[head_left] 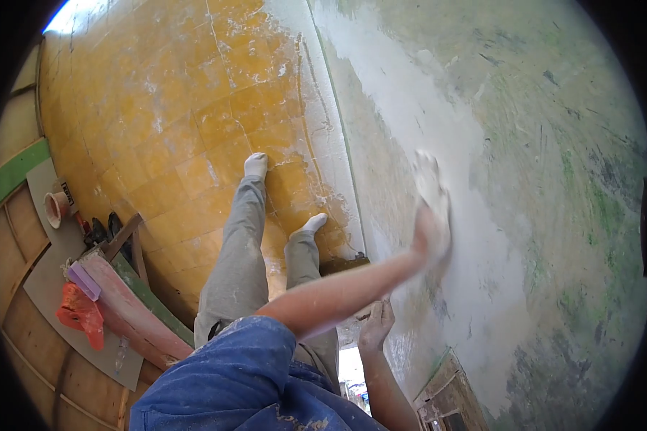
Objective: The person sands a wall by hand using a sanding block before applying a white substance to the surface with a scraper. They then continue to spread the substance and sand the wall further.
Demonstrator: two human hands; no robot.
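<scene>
My left hand (pixel 433 188) reaches across my body to the wall. Its fingers are stretched out and lie flat against the surface, coated in white powder or paste. Beneath and around it runs a broad smooth white patch (pixel 492 251) on the greenish, mottled wall (pixel 561 129). Lower down, close to the wall, my right hand (pixel 376 325) is closed with the fingers bent together. Whatever it holds, if anything, is hidden.
My feet in white socks stand on a worn yellow tiled floor (pixel 172 144). On the left are a pink-edged board (pixel 133 302), a red plastic bag (pixel 81 314), a purple block (pixel 84 281) and a pinkish cup-shaped container (pixel 56 209). A wooden frame (pixel 449 395) stands at the lower right.
</scene>
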